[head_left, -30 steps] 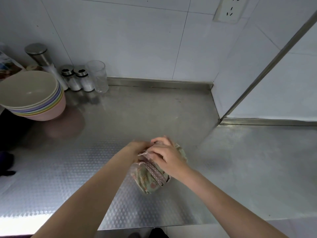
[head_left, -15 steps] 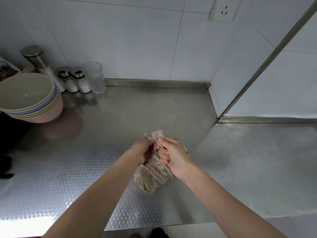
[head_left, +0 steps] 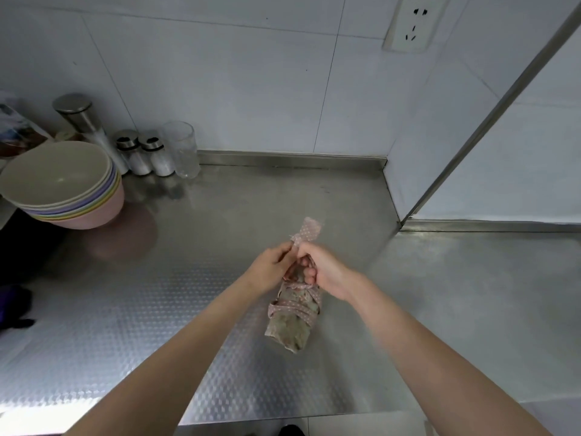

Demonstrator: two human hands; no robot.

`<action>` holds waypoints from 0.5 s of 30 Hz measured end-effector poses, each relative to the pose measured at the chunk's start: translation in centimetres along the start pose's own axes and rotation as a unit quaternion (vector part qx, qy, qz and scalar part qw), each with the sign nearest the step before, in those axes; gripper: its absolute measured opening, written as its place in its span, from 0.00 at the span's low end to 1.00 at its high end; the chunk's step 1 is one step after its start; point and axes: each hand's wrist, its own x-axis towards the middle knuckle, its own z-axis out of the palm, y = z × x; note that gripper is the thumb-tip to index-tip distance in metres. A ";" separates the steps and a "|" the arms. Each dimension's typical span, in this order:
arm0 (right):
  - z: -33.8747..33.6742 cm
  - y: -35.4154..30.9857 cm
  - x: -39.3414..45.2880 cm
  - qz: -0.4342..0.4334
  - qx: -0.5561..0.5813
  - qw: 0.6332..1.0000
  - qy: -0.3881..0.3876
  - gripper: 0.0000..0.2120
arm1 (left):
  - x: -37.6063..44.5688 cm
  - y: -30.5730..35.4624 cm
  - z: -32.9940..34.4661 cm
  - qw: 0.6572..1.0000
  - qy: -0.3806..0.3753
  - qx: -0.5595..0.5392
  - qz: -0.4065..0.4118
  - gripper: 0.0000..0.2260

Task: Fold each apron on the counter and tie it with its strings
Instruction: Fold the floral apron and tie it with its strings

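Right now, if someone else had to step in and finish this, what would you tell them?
Left hand: pinches the pink dotted string near its end.
Right hand: holds the same string at the top of the bundle.
The folded floral apron bundle lies on the steel counter, string already wrapped around it.
Done: folding, wrapping.
Left: finishing the knot; it looks unfinished. No other apron is visible.

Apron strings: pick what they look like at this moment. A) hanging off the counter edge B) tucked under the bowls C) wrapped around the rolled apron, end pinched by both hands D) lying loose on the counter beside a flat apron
C: dotted pink strings circle the rolled apron, and the left hand and right hand pinch the free end above it.
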 end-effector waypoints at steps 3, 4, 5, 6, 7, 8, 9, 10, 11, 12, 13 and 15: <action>0.1 0.2 0.0 0.003 0.012 1.000 0.016 0.10 | 0.3 -0.2 -0.1 0.990 -0.004 0.135 0.041 0.09; 0.1 0.6 0.3 -0.005 0.027 0.998 0.064 0.11 | 0.2 -0.1 -0.1 0.985 -0.019 0.163 0.056 0.09; 0.1 0.9 0.4 -0.013 0.062 0.993 0.101 0.11 | 0.0 -0.1 0.0 0.983 -0.035 0.169 0.066 0.07; 0.1 1.1 0.5 -0.016 0.116 0.987 0.108 0.10 | -0.2 -0.2 0.0 0.984 -0.045 0.160 0.061 0.05; 0.0 1.1 0.5 -0.018 0.183 0.979 0.086 0.09 | -0.3 -0.5 -0.1 0.990 -0.048 0.125 0.044 0.04; -0.1 1.1 0.3 -0.020 0.244 0.969 0.042 0.09 | -0.6 -0.7 -0.3 0.997 -0.043 0.057 0.013 0.05; -0.3 1.0 -0.1 -0.019 0.272 0.962 -0.009 0.10 | -0.7 -0.9 -0.5 0.998 -0.041 -0.031 -0.027 0.07; -0.7 0.9 -0.7 -0.019 0.266 0.962 -0.058 0.10 | -1.0 -0.9 -0.7 0.990 -0.046 -0.113 -0.067 0.08; -1.1 0.6 -1.1 -0.025 0.227 0.968 -0.100 0.09 | -1.2 -0.8 -0.9 0.976 -0.056 -0.181 -0.103 0.08; -1.5 0.2 -1.6 -0.041 0.156 0.978 -0.133 0.09 | -1.2 -0.8 -1.2 0.964 -0.067 -0.221 -0.133 0.08; -1.9 -0.3 -1.8 -0.068 0.057 0.985 -0.149 0.07 | -1.1 -0.7 -1.5 0.953 -0.076 -0.247 -0.156 0.08; -2.3 -1.2 -1.8 -0.143 -0.198 0.963 -0.113 0.05 | -1.0 -0.3 -1.7 0.933 -0.075 -0.296 -0.189 0.09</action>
